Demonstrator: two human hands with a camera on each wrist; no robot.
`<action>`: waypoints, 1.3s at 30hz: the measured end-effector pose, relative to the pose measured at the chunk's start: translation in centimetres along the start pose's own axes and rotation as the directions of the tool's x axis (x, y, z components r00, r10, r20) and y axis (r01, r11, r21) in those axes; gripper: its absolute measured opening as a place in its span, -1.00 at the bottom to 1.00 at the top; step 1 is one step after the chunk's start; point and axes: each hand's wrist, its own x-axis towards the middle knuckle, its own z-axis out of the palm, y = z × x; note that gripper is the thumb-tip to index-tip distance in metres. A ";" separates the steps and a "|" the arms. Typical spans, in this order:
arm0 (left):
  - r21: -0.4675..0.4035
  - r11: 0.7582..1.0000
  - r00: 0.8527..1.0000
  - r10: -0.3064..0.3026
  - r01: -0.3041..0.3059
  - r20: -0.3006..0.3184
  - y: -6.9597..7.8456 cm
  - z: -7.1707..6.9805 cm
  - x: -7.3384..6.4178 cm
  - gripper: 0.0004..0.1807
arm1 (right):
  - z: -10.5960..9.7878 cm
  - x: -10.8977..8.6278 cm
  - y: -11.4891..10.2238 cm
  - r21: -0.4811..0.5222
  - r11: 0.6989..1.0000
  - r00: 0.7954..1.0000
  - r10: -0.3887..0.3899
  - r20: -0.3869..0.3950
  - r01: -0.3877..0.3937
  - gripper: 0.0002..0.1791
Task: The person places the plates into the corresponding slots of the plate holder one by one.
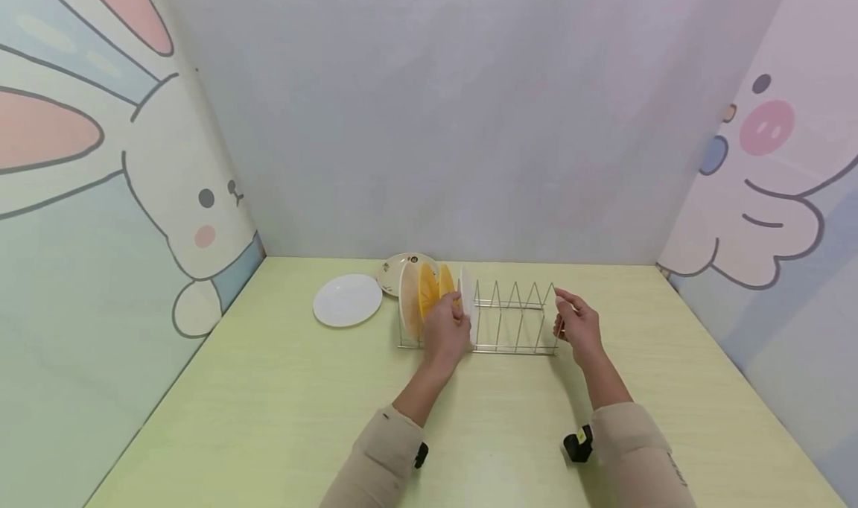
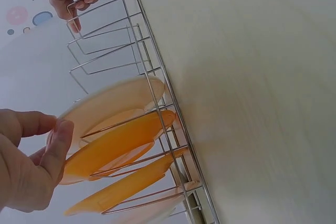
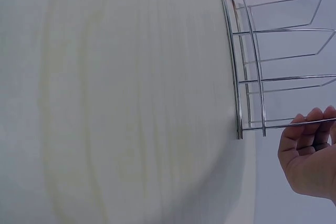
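Observation:
A wire dish rack (image 1: 516,353) stands on the table with several plates upright in its left part. From the left these are a cream plate (image 1: 409,303), an orange plate (image 1: 426,288), a second orange plate (image 1: 445,275) and a white plate (image 1: 468,299). My left hand (image 1: 445,333) reaches in from the front and pinches the edge of the white plate (image 2: 118,98) between thumb and fingertips. At the rack's right end, my right hand (image 1: 578,325) grips the end wire, its fingers (image 3: 296,137) curled about it. The slots between the white plate and that hand hold no plates.
Left of the rack a white plate (image 1: 347,300) lies flat on the table (image 1: 268,404). A patterned plate (image 1: 397,270) lies behind the rack's left end, partly hidden. A grey wall (image 1: 429,121) rises at the back, with cartoon-printed walls at both sides.

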 end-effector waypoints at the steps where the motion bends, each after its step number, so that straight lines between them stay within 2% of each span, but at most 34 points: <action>1: -0.001 1.000 1.000 -0.008 0.008 0.000 0.0 0.0 0.0 -0.62 | 0.0 0.0 0.0 -0.001 1.000 1.000 -0.002 0.001 0.002 -0.54; 5: -0.016 0.999 0.999 -0.033 0.033 0.009 0.0 -0.2 0.0 -0.62 | 0.1 -0.1 0.0 -0.007 1.000 1.000 -0.001 0.005 0.001 -0.52; 7: -0.063 0.997 0.999 -0.044 0.045 0.020 0.0 -0.6 -0.2 -0.63 | 0.1 -0.2 0.0 -0.007 1.000 1.000 0.003 0.006 -0.003 -0.51; 12: -0.197 0.979 0.998 -0.052 0.060 0.043 -0.1 -2.1 -0.5 -0.65 | 0.0 -0.4 0.0 0.003 1.000 1.000 0.017 -0.006 -0.017 -0.53; 16: -0.224 0.970 0.995 -0.084 0.092 0.047 -0.7 -3.4 -0.5 -0.66 | -0.1 -0.5 -0.1 0.008 1.000 1.000 0.020 -0.010 -0.020 -0.55; 19: -0.215 0.970 0.994 -0.105 0.111 0.042 -1.5 -4.3 -0.4 -0.66 | -0.1 -0.5 -0.1 0.006 1.000 1.000 0.020 -0.004 -0.020 -0.54; 23: -0.192 0.976 0.995 -0.091 0.098 0.045 -2.8 -5.7 -0.3 -0.66 | -0.1 -0.4 0.0 0.003 1.000 1.000 0.020 0.000 -0.020 -0.55; 31: -0.186 0.973 0.984 -0.114 0.138 0.134 -4.6 -8.4 0.4 -0.61 | -0.3 -0.3 0.0 0.000 1.000 1.000 0.013 -0.011 -0.013 -0.56; 39: -0.154 0.976 0.978 -0.125 0.151 0.165 -6.6 -10.2 0.8 -0.61 | 0.0 -0.3 0.1 -0.017 1.000 1.000 0.005 0.012 -0.005 -0.51</action>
